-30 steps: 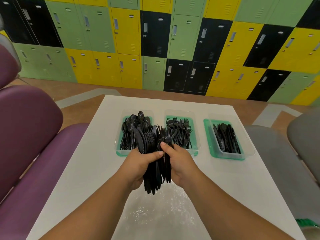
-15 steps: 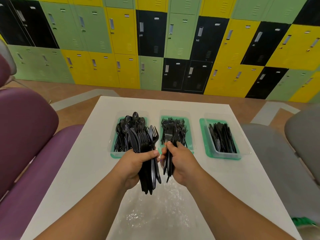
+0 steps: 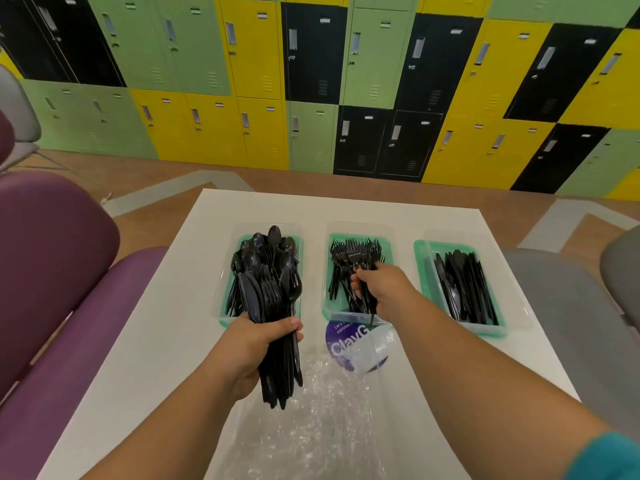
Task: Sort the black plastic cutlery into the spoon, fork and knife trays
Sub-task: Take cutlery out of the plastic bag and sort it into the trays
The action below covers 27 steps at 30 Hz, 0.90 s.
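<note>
My left hand is wrapped tight around a fat bundle of mixed black cutlery, fingers curled round the handles and thumb across the front, and I hold it upright over the near edge of the left-hand tray, so spoon bowls, fork tines and a knife blade fan out above my fist while the handle ends hang below it over the table. My right hand is out over the middle tray, closed around a smaller bunch of forks, tines pointing away from me; the bunch sits low against the forks lying there, and whether it touches them I cannot tell. Three clear trays with green bases stand side by side across the white table: the spoon tray on the left, partly hidden behind my bundle, with spoons heaped in it; the fork tray in the middle, stocked with forks; the knife tray on the right, well apart from both hands, with knives laid lengthwise. Just in front of the fork tray, between my forearms, lies a crumpled clear plastic bag with a round purple label on it, printed in white. A purple seat runs along the table's left side, a grey one along its right, and green, yellow and black lockers fill the wall beyond.
</note>
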Tool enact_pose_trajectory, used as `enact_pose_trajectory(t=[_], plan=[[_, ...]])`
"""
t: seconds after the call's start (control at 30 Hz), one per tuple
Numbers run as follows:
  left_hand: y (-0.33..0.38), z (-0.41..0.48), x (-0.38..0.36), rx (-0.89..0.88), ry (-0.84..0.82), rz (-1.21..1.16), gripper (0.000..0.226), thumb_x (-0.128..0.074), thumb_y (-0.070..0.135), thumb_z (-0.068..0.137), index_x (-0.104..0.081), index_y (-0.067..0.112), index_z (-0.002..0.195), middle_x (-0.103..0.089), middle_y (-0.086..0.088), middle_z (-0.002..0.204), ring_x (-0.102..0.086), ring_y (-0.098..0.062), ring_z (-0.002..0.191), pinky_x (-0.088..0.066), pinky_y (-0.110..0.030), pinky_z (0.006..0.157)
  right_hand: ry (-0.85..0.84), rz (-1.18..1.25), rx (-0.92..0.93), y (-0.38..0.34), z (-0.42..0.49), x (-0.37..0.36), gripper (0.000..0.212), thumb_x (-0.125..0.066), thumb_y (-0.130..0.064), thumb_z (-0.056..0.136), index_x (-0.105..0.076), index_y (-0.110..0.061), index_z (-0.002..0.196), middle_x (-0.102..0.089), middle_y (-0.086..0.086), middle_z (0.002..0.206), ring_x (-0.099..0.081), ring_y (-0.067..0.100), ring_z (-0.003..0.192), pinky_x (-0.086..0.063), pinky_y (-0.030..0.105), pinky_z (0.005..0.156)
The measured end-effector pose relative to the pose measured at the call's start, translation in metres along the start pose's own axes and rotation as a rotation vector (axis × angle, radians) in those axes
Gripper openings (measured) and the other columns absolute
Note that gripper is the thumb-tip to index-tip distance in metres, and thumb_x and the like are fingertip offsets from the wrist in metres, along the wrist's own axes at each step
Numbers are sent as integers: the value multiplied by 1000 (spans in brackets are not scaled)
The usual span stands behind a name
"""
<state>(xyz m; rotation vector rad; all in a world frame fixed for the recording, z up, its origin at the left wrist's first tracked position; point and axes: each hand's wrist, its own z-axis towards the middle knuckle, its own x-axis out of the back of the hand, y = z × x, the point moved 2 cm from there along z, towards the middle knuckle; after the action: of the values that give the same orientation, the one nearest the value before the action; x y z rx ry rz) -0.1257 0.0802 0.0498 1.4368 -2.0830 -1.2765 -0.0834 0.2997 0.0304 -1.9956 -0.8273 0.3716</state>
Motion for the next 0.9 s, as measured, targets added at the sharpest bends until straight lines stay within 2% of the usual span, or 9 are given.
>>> enact_pose_trajectory(t=[0.17,0.2,0.27,0.37,0.5,0.63,0.73,0.8,0.9], plan=[[-1,15,5,-18,16,9,23,-70,2,80,-67,1,103,-73,-9,78,-71,-17,70,-55,-30,67,17,-48,14,-4,41,-23,15,-51,0,94,-60,-7,85,-62,9,76,-57,17,63,-50,31,63],[-1,16,5,-18,14,11,23,-70,3,80,-67,1,103,-73,-9,77,-72,-17,70,-55,-29,66,27,-106,24,-1,48,-27,10,-54,-2,93,-63,-4,92,-65,12,82,-59,21,69,-53,37,71],[-3,18,6,-14,15,19,23,-71,3,80,-67,2,102,-73,-9,76,-72,-17,69,-55,-27,63,56,-274,35,3,60,-33,28,-60,-10,89,-63,1,115,-67,17,98,-60,25,84,-54,45,88],[-4,22,5,-2,20,16,20,-70,2,80,-68,3,99,-73,-9,73,-71,-17,66,-56,-27,61,102,-440,61,7,62,-35,42,-64,-15,88,-57,-3,127,-66,16,115,-63,30,103,-51,44,95],[-6,26,1,24,23,13,16,-70,2,80,-68,4,96,-71,-11,77,-70,-19,69,-54,-30,65,136,-529,124,9,60,-33,10,-60,-14,90,-67,-6,90,-68,16,95,-61,28,85,-51,33,77],[-7,30,-4,47,19,9,13,-70,3,80,-69,5,92,-73,-9,74,-70,-20,72,-54,-33,68,118,-455,96,15,54,-22,37,-48,-4,91,-59,-5,127,-65,15,120,-60,25,90,-51,36,77],[-7,34,-8,64,3,4,9,-70,2,80,-70,5,89,-74,-9,74,-71,-21,73,-54,-33,70,148,-314,225,13,26,-15,34,-50,-11,93,-61,-13,125,-66,9,116,-59,15,78,-50,28,70],[-6,35,-12,75,-22,9,9,-69,3,81,-71,3,90,-74,-9,75,-71,-20,71,-55,-30,67,24,-265,253,10,2,-16,21,-56,-18,92,-68,-17,110,-68,3,105,-61,15,86,-52,29,76],[-6,36,-18,73,-57,17,13,-68,5,81,-72,2,93,-74,-12,80,-71,-19,70,-55,-27,64,-326,-248,91,11,-33,-25,15,-62,-34,90,-70,-22,94,-69,-3,92,-60,9,82,-46,26,70]])
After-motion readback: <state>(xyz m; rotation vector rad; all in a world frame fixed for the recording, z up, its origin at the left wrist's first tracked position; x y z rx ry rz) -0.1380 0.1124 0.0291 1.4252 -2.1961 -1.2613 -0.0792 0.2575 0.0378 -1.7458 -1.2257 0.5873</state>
